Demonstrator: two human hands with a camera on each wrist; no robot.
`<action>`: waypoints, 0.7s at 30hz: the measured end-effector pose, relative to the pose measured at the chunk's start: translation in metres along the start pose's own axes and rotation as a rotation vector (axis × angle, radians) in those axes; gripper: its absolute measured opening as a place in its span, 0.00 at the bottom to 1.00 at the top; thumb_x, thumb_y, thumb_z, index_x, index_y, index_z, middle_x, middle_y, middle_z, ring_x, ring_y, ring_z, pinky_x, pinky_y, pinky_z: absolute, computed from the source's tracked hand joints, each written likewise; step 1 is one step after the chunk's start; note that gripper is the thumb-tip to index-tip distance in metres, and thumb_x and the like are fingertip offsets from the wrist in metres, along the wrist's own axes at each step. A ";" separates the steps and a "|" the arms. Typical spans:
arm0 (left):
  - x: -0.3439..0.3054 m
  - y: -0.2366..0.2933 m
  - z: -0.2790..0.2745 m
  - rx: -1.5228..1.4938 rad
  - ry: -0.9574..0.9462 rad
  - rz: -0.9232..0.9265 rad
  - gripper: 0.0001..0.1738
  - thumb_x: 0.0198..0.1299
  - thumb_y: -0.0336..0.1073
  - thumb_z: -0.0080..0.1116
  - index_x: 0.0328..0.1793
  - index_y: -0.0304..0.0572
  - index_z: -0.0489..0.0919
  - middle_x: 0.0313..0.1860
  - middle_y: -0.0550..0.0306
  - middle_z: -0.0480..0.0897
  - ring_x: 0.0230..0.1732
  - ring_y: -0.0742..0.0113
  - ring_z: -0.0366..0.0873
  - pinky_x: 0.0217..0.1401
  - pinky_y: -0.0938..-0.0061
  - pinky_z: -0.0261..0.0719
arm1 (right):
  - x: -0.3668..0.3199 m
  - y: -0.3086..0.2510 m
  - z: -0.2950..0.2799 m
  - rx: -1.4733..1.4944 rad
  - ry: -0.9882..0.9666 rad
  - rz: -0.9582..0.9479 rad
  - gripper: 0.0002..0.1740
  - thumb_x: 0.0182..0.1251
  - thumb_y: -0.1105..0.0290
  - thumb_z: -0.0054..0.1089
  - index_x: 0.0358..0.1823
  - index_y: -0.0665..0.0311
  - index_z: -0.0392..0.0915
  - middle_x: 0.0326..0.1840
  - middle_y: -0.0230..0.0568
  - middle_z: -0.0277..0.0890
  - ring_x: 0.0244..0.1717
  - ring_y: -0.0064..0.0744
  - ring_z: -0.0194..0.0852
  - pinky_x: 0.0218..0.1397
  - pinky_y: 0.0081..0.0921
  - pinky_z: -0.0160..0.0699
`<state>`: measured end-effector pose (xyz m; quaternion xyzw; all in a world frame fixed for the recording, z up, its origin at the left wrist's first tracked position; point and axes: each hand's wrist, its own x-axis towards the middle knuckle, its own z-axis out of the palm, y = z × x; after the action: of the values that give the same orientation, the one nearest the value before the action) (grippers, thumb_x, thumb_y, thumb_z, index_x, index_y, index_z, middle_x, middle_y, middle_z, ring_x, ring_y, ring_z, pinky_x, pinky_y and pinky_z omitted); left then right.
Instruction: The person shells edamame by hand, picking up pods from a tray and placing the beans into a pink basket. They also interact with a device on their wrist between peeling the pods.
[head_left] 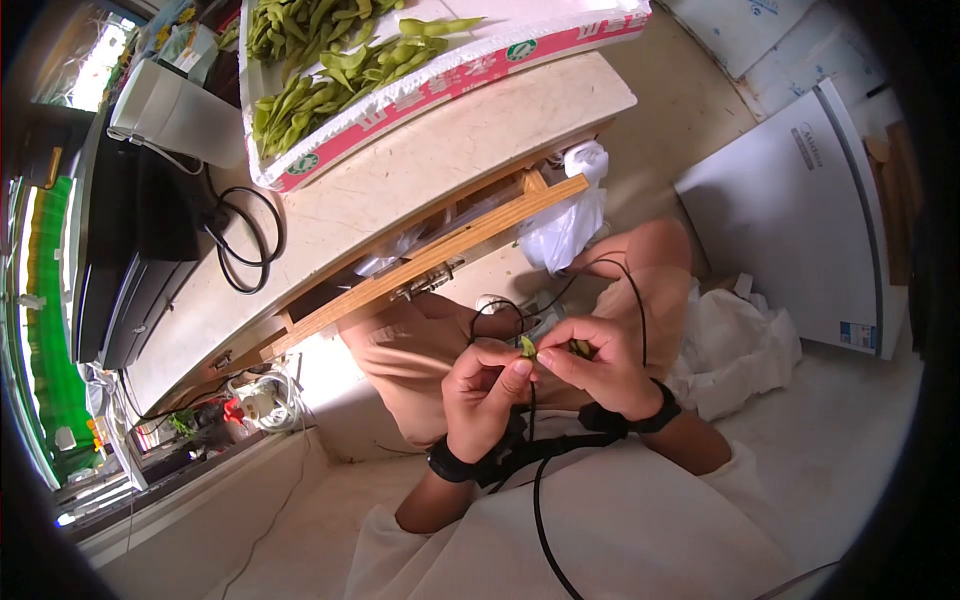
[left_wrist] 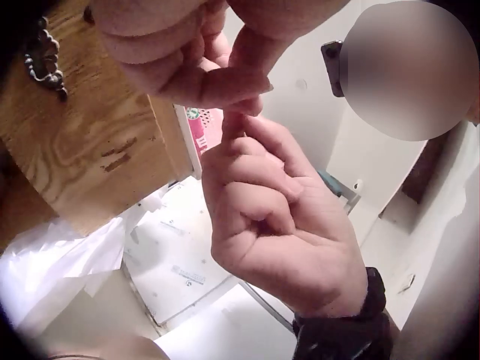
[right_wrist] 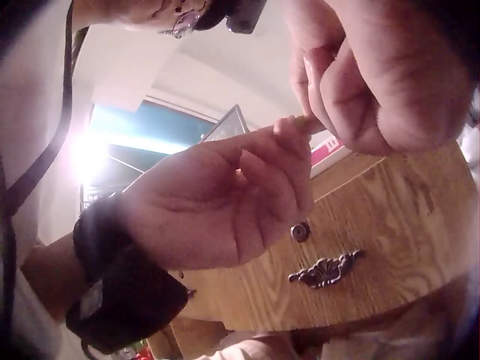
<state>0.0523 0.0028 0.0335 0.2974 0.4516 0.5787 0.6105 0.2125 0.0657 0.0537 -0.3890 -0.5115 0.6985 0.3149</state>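
Left hand (head_left: 480, 398) and right hand (head_left: 606, 372), both curled in close, together pinch a small green pod (head_left: 528, 347); another green pod (head_left: 581, 348) shows within the right hand's grasp.

Two hands are meeting, one left hand (head_left: 482, 400) and one right hand (head_left: 605, 372), and between their fingertips one green pod (head_left: 528, 347) is being pinched. At least one more green piece (head_left: 582, 348) is showing inside the right hand. Two black wristbands (head_left: 457, 463) are circling the wrists, one behind each hand. Beyond the hands, one foam box (head_left: 440, 95) is holding loose pods (head_left: 350, 75), too many to count. One drawer (head_left: 450, 256) is standing open ahead of the left hand; one fridge (head_left: 780, 200) is standing ahead-right of the right hand.
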 end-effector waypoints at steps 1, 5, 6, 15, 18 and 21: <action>0.000 0.000 0.000 0.001 -0.001 0.002 0.05 0.62 0.25 0.57 0.42 0.34 0.74 0.38 0.56 0.78 0.35 0.74 0.78 0.31 0.83 0.75 | 0.000 -0.001 0.000 0.000 -0.007 0.012 0.05 0.65 0.73 0.59 0.37 0.69 0.77 0.28 0.27 0.77 0.29 0.08 0.67 0.30 0.09 0.66; 0.000 -0.001 -0.002 0.014 -0.010 -0.014 0.05 0.62 0.25 0.57 0.42 0.34 0.74 0.38 0.57 0.77 0.36 0.74 0.78 0.31 0.84 0.76 | 0.001 0.001 -0.001 0.052 -0.022 0.060 0.04 0.64 0.74 0.59 0.36 0.69 0.77 0.28 0.28 0.77 0.29 0.09 0.68 0.30 0.10 0.67; 0.000 -0.001 -0.002 0.015 -0.011 -0.016 0.05 0.62 0.25 0.57 0.42 0.34 0.74 0.38 0.57 0.77 0.36 0.74 0.78 0.31 0.84 0.76 | 0.002 0.003 -0.002 0.053 -0.021 0.060 0.04 0.64 0.74 0.59 0.36 0.69 0.77 0.28 0.28 0.77 0.29 0.09 0.68 0.30 0.10 0.67; 0.002 -0.004 -0.008 -0.008 -0.074 -0.078 0.04 0.63 0.27 0.57 0.41 0.35 0.74 0.35 0.55 0.79 0.34 0.75 0.77 0.34 0.83 0.76 | 0.002 0.016 0.000 -0.080 -0.005 -0.065 0.05 0.58 0.75 0.61 0.31 0.66 0.73 0.23 0.26 0.72 0.27 0.08 0.65 0.28 0.11 0.65; 0.006 -0.006 -0.010 -0.160 -0.105 -0.130 0.04 0.64 0.28 0.56 0.41 0.35 0.74 0.35 0.55 0.80 0.33 0.76 0.77 0.35 0.83 0.76 | 0.003 0.022 0.003 -0.039 0.034 -0.063 0.05 0.58 0.75 0.61 0.31 0.66 0.73 0.22 0.24 0.70 0.26 0.08 0.63 0.28 0.11 0.63; 0.009 -0.003 -0.005 -0.309 -0.132 -0.205 0.06 0.62 0.26 0.57 0.42 0.35 0.73 0.35 0.56 0.81 0.34 0.75 0.77 0.37 0.82 0.77 | 0.006 0.027 0.004 0.079 0.068 -0.055 0.06 0.59 0.74 0.61 0.31 0.66 0.73 0.22 0.24 0.69 0.25 0.09 0.62 0.28 0.11 0.63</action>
<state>0.0486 0.0103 0.0265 0.1898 0.3445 0.5552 0.7328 0.2044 0.0612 0.0273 -0.3856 -0.4829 0.6956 0.3665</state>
